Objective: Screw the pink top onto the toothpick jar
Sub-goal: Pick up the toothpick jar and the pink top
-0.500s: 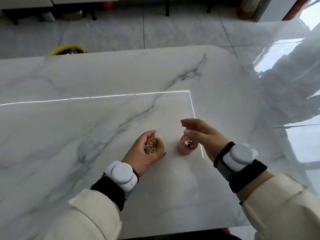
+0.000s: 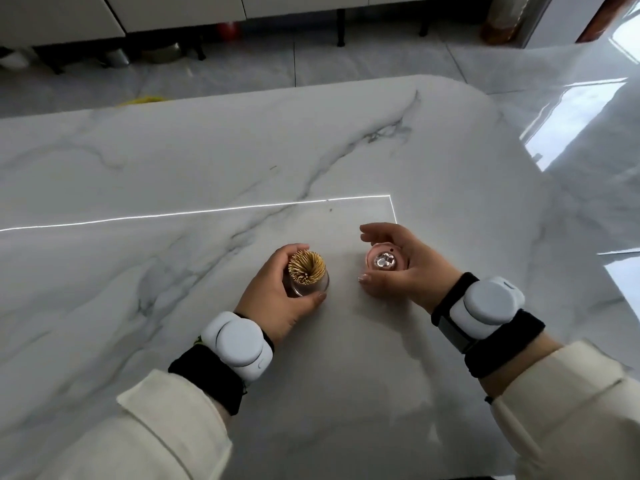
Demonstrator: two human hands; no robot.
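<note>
Small clear glass toothpick jar [image 2: 309, 285], packed w/ pale wooden toothpicks [image 2: 307, 267] fanned in a swirl, upright on white grey-veined marble worktop [image 2: 173, 174], near front-centre. No top on it. Wrapped by left hand [image 2: 280, 296]: fingers curled round far side, thumb across near side, closed on the glass.

Just right of jar, apart from it: pink round top [image 2: 385, 260] w/ shiny silver centre and small dark hole near rim, on or just over worktop, can't tell which. Cupped by right hand [image 2: 398, 265]: fingers arched over far side, thumb [image 2: 367, 278] along near edge, closing loosely round the top; firm contact hard to judge.

Both wrists w/ white rounded devices [image 2: 237, 344] on black straps; cream sleeves [image 2: 166, 427] below. Thin bright line of light [image 2: 194, 212] across worktop behind hands, bending at a corner above right hand. Beyond worktop edge: glossy grey tiled floor [image 2: 381, 60], white cabinets [image 2: 62, 15] on dark legs at back.
</note>
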